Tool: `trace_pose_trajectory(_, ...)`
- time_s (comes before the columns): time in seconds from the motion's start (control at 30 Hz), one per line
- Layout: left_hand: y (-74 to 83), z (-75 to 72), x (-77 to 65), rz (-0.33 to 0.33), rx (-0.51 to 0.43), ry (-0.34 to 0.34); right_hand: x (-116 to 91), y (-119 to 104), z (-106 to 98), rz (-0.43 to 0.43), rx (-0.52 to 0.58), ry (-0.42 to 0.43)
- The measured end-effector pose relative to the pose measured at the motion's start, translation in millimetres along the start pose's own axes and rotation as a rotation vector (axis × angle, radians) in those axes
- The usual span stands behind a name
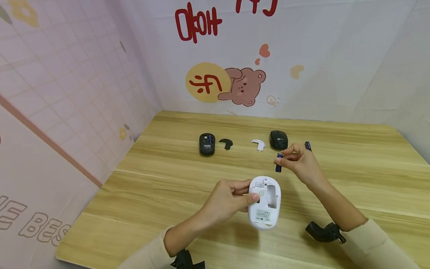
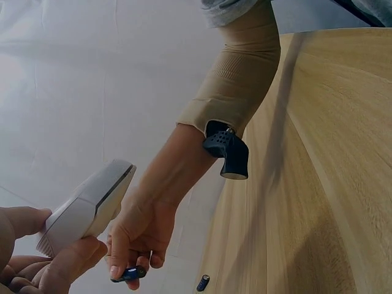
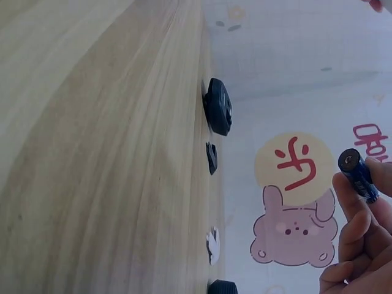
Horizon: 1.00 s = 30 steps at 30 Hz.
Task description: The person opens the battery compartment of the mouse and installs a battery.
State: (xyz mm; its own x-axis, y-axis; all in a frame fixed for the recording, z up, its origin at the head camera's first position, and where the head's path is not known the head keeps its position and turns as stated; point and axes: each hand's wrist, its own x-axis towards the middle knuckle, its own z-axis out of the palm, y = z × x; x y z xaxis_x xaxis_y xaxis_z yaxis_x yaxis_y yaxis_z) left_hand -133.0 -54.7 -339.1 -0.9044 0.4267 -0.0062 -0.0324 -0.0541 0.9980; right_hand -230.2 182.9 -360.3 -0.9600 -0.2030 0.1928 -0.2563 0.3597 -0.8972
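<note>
My left hand point(image 1: 230, 196) grips a white computer mouse point(image 1: 264, 218), its underside turned up and its battery bay point(image 1: 271, 197) bare. The thumb lies across the mouse's underside. Up and to the right of it, my right hand point(image 1: 302, 164) pinches a blue battery point(image 1: 278, 167) between thumb and fingers, held above the table. The battery and the mouse are apart. In the right wrist view, one end of the battery point(image 3: 358, 176) faces the camera. The left wrist view shows the mouse point(image 2: 86, 205) from its side, with the pinched battery point(image 2: 130, 274) beyond it.
On the wooden table point(image 1: 161, 164), a black mouse point(image 1: 206, 144) lies underside up with a battery in it. Beside it are a black cover point(image 1: 226, 144) and a white cover point(image 1: 258, 144). Another black mouse point(image 1: 278, 140) stands further right, and a second loose battery point(image 1: 308, 145) lies behind my right hand.
</note>
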Motion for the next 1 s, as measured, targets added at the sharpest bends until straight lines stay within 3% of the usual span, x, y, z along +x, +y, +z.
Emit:
trace_pose_trajectory(0.7,-3.3,0.2,-0.9,0.002,0.015,0.011,-23,-32,1,-0.058,0.003,0.075)
trace_pose_trajectory(1.0,-2.8,1.8,-1.6,-0.002,0.003,0.008,-29,-49,-1,-0.16,-0.056,0.121)
